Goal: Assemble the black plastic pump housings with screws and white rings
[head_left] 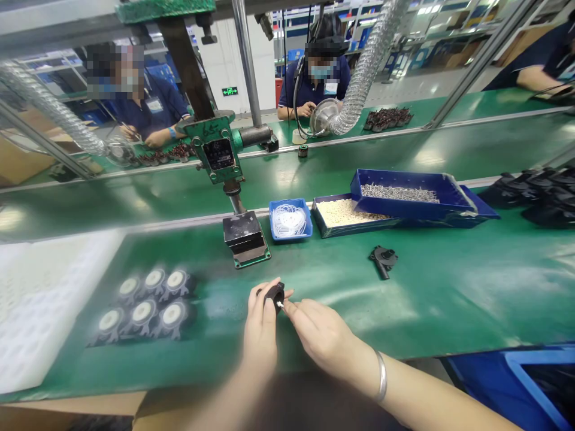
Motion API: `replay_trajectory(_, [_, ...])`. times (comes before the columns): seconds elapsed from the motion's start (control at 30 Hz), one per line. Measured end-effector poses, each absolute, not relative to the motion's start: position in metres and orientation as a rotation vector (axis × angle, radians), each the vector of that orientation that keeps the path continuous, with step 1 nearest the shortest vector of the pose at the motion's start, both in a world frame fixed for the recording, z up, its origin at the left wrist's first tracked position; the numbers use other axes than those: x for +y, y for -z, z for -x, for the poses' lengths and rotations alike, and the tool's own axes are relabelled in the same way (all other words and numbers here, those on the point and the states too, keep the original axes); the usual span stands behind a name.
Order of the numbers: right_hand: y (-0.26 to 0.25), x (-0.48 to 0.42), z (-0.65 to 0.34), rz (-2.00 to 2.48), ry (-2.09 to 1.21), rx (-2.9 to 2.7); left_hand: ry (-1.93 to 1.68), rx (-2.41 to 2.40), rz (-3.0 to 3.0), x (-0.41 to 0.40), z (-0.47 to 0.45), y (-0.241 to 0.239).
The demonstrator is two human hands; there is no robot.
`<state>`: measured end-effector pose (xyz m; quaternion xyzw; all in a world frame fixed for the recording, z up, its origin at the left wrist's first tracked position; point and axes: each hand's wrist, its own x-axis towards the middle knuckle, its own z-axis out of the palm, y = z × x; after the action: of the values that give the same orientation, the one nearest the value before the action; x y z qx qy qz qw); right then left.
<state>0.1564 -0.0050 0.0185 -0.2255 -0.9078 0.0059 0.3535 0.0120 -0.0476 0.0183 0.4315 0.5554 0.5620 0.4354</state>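
Note:
My left hand (262,323) grips a round black plastic housing (275,292), its hollow side turned toward my right hand. With fingertips pinched together, my right hand (321,332) brings a small white piece (280,304) to the housing's opening; whether it is seated inside I cannot tell. Farther right on the green bench (314,266) lies a black plastic cover with a spout (384,260). To the left, several dark parts with white round discs (144,311) are set out in two rows.
A green press (218,149) stands over a black block (242,230). Beside it are a blue tray of white rings (290,221), a bin of cream-coloured bits (335,214) and a bin of metal pins (399,193). A white foam tray (40,311) lies left. Co-workers (321,78) sit opposite.

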Motion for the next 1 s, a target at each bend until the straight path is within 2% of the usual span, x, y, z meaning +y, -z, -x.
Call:
replay_trajectory(0.2, [-0.006,0.002,-0.153,0.540,-0.068,-2.320,-1.352,1.407,-1.097,-0.046,-0.013,-0.010])
replay_trajectory(0.3, [-0.008,0.006,-0.148,0.633,-0.311,-2.247,-1.339,1.389,-1.100,-0.044,-0.009,-0.010])
replay_trajectory(0.4, [-0.019,0.011,-0.145,0.818,-1.075,-1.956,-1.292,1.450,-1.262,-0.041,0.000,-0.014])
replay_trajectory(0.5, [-0.032,0.016,-0.147,0.789,-1.919,-1.384,-1.246,1.544,-1.468,-0.040,0.013,-0.016])
replay_trajectory(0.6, [-0.034,0.019,-0.153,0.664,-2.365,-0.961,-1.184,1.495,-1.652,-0.041,0.027,-0.015])
replay_trajectory(0.87, [-0.008,0.016,-0.152,0.629,-2.648,-0.832,-0.824,1.503,-2.192,-0.056,0.056,-0.034])
replay_trajectory(1.0, [-0.002,0.023,-0.158,0.672,-2.646,-0.732,-0.665,2.109,-2.170,-0.079,0.103,-0.037])
